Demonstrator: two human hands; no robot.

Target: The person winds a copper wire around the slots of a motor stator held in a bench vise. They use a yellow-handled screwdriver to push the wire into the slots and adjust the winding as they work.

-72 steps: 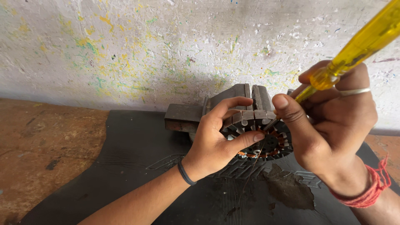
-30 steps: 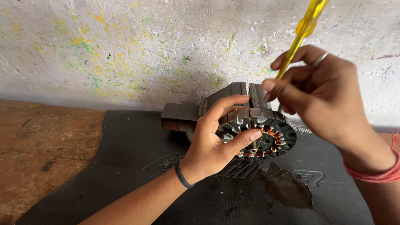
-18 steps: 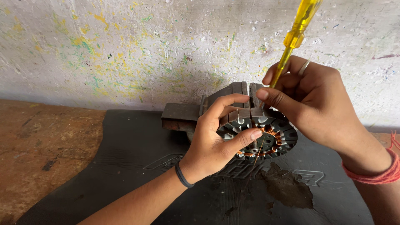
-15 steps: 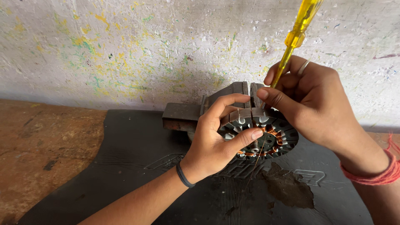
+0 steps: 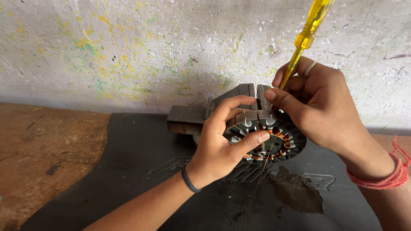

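Right hand [image 5: 329, 107] lowered screwdriver [image 5: 306, 38] onto stator [image 5: 274, 137]; left hand [image 5: 222, 145] gripping.

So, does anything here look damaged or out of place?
Yes: the dark rubber mat has a ragged torn patch just below the round metal motor stator, and a thin loose copper wire trails down from its windings.

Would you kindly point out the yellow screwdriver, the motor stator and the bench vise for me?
yellow screwdriver [image 5: 305, 39]: head view, on its translucent handle above the right hand.
motor stator [image 5: 287, 136]: head view, on the toothed ring with copper windings.
bench vise [image 5: 186, 119]: head view, on the dark body left of the jaws.
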